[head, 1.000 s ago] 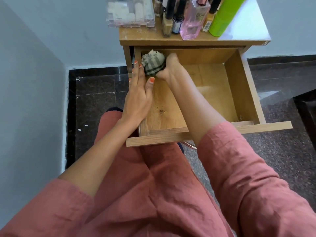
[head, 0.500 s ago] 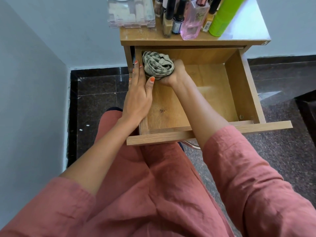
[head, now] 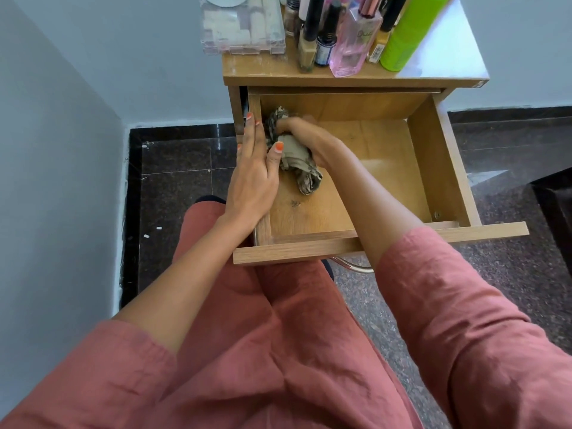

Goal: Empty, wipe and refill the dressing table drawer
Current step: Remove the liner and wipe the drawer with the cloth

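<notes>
- Right hand (head: 302, 133) grips a bunched cloth (head: 294, 157), fingers curled over it, and presses it to the floor of the open drawer (head: 439, 168) near the back left corner.
- Left hand (head: 252, 174) lies flat along the drawer's left wall, fingers straight, thumb touching the cloth; it appears to steady the drawer.
- Pulled out from under the table (head: 263, 69) top, the drawer holds nothing but the cloth, so the emptying looks done and wiping is the step in hand.
- Done well, the wipe likely calls for firm, flat pressure, strokes from the back corners towards the front, a pass along each wall and seam, and a steady hold so the drawer does not slide.
- One dark mark (head: 295, 203) on the floor near the front may want a harder rub.
- Count: two hands, one cloth, one drawer; on top, one green bottle (head: 408, 35), one pink bottle (head: 353, 44), one clear box (head: 243, 26), and a cluster of small bottles, cut off at the frame's edge, too crowded to number.
</notes>
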`<state>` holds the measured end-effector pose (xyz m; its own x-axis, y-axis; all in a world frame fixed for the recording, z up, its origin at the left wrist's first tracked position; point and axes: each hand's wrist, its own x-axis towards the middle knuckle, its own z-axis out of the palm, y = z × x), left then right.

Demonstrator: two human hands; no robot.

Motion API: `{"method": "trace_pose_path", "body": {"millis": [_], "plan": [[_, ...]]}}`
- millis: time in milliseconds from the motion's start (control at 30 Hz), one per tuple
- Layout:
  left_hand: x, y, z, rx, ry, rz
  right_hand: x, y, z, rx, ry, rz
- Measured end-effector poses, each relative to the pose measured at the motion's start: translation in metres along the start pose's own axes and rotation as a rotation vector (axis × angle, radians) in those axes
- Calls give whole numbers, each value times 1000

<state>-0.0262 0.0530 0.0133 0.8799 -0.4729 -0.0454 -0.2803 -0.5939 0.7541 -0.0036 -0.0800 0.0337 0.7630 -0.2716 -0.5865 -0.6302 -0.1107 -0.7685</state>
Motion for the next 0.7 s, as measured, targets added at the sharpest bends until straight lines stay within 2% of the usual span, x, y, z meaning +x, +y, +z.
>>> {"method": "trace_pose_path", "body": {"millis": [100,333,700], "plan": [[1,0,0,12,-1,2,7,-2,12,-44,38,-56],[1,1,0,24,9,22,7,3,18,93,99,-132],[1,1,1,6,0,5,-2,2,12,165,112,-298]]}}
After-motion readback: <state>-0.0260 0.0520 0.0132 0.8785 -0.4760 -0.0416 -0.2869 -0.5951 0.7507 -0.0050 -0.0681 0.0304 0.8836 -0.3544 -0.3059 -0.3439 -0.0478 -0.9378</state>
